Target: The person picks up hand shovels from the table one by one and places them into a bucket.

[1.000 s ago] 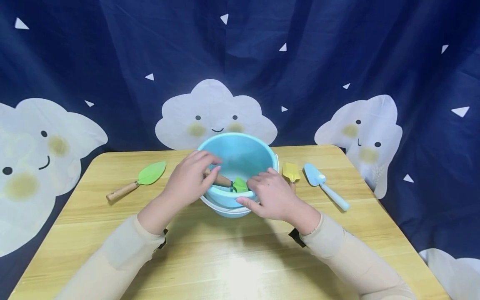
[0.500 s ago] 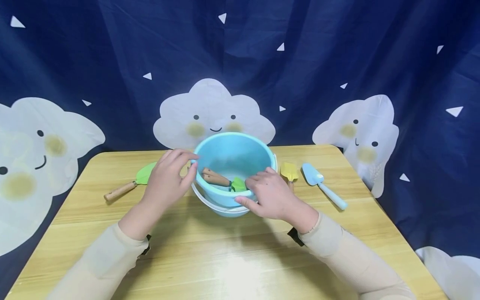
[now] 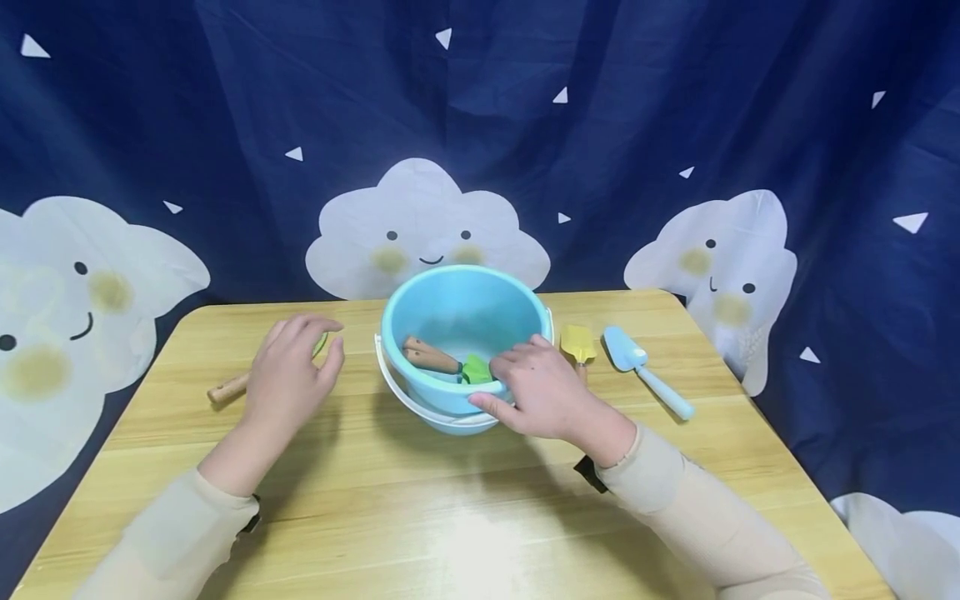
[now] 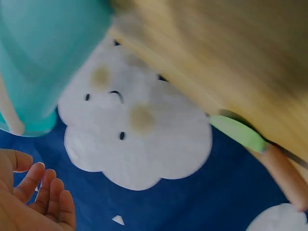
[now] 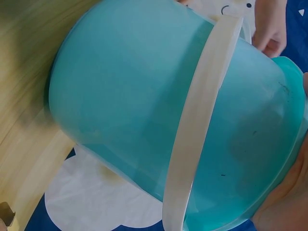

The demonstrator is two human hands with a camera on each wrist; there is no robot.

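Observation:
In the head view my right hand (image 3: 543,387) grips the near right rim of a light blue bucket (image 3: 467,304), thumb outside and fingers over the edge. Inside the bucket lie wooden-handled tools (image 3: 433,358), one with a green end (image 3: 476,369); their full shape is hidden. My left hand (image 3: 292,371) hovers over a green leaf-shaped trowel with a wooden handle (image 3: 228,389), covering most of its blade. The left wrist view shows this green trowel (image 4: 238,132) apart from the left hand (image 4: 41,197), whose fingers are loosely bent around nothing.
Right of the bucket lie a yellow shovel (image 3: 578,344) and a pale blue trowel (image 3: 649,372). The bucket's white handle (image 3: 397,392) hangs down on its near side. A dark blue curtain (image 3: 480,100) with clouds stands behind the wooden table (image 3: 420,508).
My left hand has left the inside of the bucket and moved left to the green trowel, holding nothing. The right hand has stayed on the bucket's rim.

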